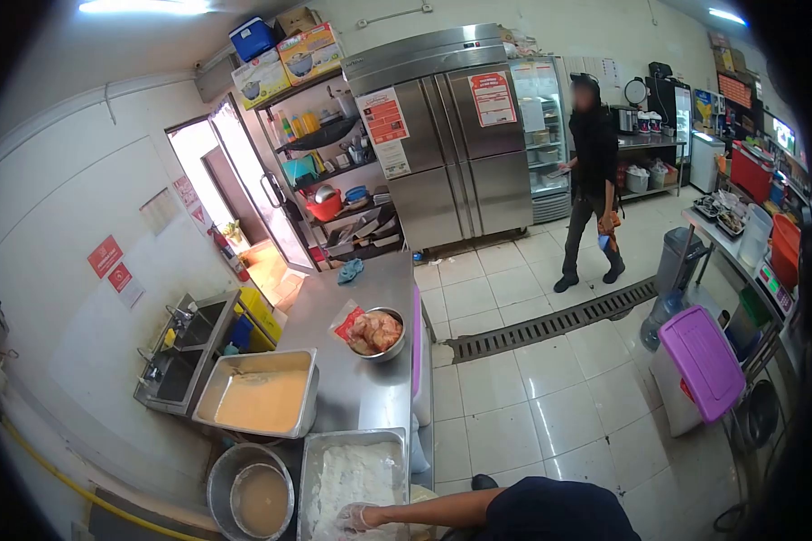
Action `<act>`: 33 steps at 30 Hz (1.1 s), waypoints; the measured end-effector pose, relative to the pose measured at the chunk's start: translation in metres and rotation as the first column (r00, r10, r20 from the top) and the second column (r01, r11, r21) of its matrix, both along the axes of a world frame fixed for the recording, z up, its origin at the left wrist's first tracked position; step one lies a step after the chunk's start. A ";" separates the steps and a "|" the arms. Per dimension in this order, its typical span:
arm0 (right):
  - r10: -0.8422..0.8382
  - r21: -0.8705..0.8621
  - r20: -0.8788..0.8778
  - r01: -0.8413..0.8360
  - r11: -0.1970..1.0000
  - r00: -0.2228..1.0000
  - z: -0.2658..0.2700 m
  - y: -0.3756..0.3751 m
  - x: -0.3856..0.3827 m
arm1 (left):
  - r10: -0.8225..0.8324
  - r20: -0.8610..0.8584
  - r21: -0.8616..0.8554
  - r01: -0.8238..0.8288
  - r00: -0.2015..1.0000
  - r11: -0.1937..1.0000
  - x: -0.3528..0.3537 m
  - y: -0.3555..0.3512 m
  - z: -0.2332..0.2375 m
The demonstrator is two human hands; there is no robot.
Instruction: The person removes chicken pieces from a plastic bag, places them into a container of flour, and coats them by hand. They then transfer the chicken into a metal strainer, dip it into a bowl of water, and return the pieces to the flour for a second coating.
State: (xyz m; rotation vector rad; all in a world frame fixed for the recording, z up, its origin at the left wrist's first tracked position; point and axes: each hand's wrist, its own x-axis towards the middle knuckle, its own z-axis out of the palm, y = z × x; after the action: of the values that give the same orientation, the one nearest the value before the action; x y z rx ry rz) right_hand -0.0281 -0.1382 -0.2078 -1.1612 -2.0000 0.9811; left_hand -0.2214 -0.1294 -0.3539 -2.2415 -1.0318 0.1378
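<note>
My right hand (359,517), in a clear plastic glove dusted white, reaches down into white flour-like powder (354,469). Its fingers look loosely apart, their tips partly covered by the powder. The powder fills a rectangular steel pan (305,460) at the table's near end. Left of that pan stands a round metal pot (218,491) with cloudy tan liquid. Behind them is a deep steel pan (312,383) of pale orange batter-like liquid. Farther along, raw-looking meat pieces (376,332) and a red-and-white packet (346,319) sit in a metal bowl (393,354). My left hand is out of view.
A blue cloth (350,270) lies at the steel table's (334,417) far end. A double sink (189,347) is on the left. A person in dark clothes (594,171) stands beyond a floor drain (550,320). A bin with a purple lid (702,361) stands at right.
</note>
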 end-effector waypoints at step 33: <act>-0.035 -0.360 -0.578 -0.216 0.908 0.815 -0.041 -0.014 -0.029 | 0.926 0.097 -0.338 0.864 -0.364 0.375 0.011 -0.080 0.184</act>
State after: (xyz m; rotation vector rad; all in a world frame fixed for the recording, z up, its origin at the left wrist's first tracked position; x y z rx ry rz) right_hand -0.0573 -0.1524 -0.2491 -0.8205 -1.3996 1.6422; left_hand -0.2102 -0.2094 -0.1701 0.6424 0.8570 0.9600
